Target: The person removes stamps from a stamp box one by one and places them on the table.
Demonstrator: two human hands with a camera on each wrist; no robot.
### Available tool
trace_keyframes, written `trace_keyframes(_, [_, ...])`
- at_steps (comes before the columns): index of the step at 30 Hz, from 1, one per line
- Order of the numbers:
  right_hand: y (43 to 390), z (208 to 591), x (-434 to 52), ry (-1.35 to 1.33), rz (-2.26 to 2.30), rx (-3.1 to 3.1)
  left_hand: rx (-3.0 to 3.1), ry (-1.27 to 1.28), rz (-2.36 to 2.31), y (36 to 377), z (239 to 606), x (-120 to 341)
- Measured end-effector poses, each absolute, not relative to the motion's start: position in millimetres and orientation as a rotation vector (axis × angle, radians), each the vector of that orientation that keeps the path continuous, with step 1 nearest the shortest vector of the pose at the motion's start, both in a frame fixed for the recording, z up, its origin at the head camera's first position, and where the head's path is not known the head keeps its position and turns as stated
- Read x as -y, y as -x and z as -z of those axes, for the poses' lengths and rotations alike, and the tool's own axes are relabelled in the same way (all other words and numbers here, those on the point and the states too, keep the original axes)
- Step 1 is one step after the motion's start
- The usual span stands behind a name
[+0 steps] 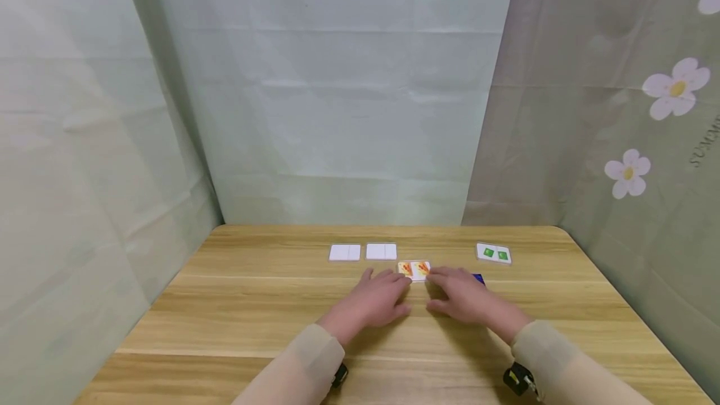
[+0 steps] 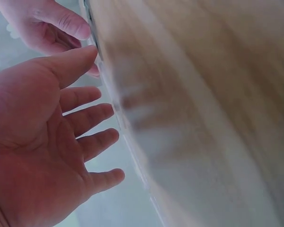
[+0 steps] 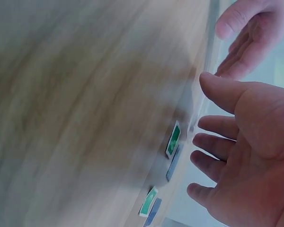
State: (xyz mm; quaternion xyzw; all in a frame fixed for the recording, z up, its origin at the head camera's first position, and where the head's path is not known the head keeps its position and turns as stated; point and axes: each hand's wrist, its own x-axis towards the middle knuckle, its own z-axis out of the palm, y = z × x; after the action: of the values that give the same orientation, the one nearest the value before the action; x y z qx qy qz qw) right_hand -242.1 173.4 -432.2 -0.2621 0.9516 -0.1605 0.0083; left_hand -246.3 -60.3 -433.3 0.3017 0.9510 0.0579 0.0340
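Note:
A clear-edged card with two orange pictures (image 1: 414, 270) lies on the wooden table, between my two hands. My left hand (image 1: 378, 300) is over its lower left corner, palm down, fingertips overlapping the edge. From the other side, my right hand (image 1: 462, 295) has its fingertips at the card's right edge. Both wrist views show straight, spread fingers, with nothing gripped in the left hand (image 2: 47, 127) or the right hand (image 3: 255, 146). Part of a dark blue patterned piece (image 1: 479, 279) peeks out behind the right hand, the remainder hidden.
Two blank white cards, one at the left (image 1: 345, 252) and another beside it (image 1: 381, 251), lie farther back. A card with two green pictures (image 1: 494, 253) lies at the back right. Pale curtains (image 1: 349, 111) hang behind the wooden table (image 1: 253, 305) and along both sides.

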Motion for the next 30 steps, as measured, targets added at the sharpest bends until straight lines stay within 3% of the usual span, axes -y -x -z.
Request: trace_keyframes(30, [209.7,431.3,-158.6,0.858,0.534,-2.896,-2.893,-1.02,-0.124,204.4,422.6,94.1])
